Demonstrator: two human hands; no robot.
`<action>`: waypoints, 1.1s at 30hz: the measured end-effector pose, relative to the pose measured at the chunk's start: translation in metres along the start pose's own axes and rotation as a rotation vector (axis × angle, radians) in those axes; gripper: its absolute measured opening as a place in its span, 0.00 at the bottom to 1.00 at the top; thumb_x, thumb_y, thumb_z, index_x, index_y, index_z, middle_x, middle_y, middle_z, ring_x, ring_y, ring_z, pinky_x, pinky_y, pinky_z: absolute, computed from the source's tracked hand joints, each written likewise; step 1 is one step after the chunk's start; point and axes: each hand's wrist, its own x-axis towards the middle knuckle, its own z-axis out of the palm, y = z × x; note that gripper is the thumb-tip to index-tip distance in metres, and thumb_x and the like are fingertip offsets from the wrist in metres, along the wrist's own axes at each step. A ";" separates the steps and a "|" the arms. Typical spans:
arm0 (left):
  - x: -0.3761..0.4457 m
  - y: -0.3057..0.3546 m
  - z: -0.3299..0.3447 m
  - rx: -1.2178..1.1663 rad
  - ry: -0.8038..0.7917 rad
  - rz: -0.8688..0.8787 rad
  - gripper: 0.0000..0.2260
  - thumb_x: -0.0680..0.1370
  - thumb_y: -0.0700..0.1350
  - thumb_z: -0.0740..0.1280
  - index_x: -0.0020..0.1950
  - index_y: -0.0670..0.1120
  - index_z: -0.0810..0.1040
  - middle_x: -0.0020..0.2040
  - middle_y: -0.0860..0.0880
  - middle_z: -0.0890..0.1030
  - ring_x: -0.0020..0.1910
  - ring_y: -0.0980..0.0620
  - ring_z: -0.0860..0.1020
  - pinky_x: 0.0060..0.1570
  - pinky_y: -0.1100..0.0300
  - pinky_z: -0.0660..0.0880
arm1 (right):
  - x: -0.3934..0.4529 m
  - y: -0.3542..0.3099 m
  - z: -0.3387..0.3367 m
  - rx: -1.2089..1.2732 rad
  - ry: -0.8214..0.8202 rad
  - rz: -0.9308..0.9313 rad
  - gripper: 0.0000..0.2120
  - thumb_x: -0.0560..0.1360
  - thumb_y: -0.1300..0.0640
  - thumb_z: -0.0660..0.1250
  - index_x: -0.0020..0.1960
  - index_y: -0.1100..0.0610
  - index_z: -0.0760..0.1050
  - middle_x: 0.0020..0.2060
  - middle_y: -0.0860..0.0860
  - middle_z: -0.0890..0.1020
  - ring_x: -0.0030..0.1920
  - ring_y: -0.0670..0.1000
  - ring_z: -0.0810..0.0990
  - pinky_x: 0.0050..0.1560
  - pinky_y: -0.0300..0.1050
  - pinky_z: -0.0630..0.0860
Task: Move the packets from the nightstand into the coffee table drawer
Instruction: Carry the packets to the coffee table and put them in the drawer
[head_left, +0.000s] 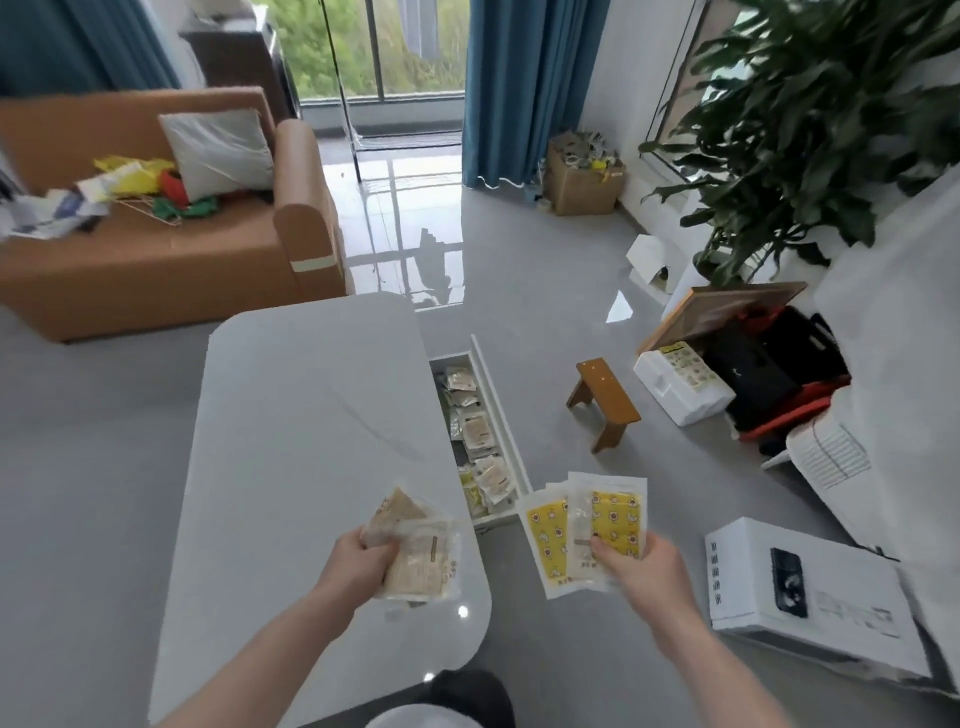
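A small wooden stool stands on the grey floor. Far left of it is an orange sofa with a grey cushion. Right of it lies a white foam box; behind that, a plant. A cardboard box sits far behind.

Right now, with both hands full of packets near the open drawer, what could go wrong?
1. The right hand grips fanned yellow packets only at their lower edge; one may slip to the floor.
2. The drawer is narrow and already holds many packets, so new ones may spill over its rim or block closing.
3. The left hand holds a loose beige stack above the coffee table; some could drop there instead.
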 end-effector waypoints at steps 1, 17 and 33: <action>0.002 0.000 0.007 -0.025 0.014 -0.008 0.05 0.81 0.38 0.67 0.54 0.44 0.81 0.47 0.44 0.87 0.47 0.44 0.86 0.43 0.52 0.81 | 0.011 -0.007 -0.004 0.001 -0.017 -0.005 0.08 0.73 0.57 0.79 0.52 0.54 0.85 0.45 0.47 0.89 0.48 0.48 0.87 0.41 0.39 0.78; 0.109 0.114 0.142 -0.029 0.070 -0.050 0.07 0.76 0.45 0.70 0.47 0.43 0.84 0.42 0.45 0.86 0.43 0.46 0.85 0.43 0.54 0.80 | 0.199 -0.069 -0.075 -0.043 -0.095 0.023 0.09 0.74 0.54 0.78 0.53 0.51 0.84 0.44 0.43 0.89 0.50 0.50 0.87 0.55 0.53 0.82; 0.245 0.156 0.228 -0.092 0.322 -0.298 0.10 0.82 0.44 0.66 0.62 0.48 0.80 0.53 0.48 0.83 0.50 0.46 0.81 0.46 0.54 0.77 | 0.430 -0.124 -0.051 -0.244 -0.371 0.108 0.10 0.73 0.56 0.79 0.53 0.52 0.84 0.44 0.45 0.89 0.47 0.49 0.89 0.52 0.54 0.85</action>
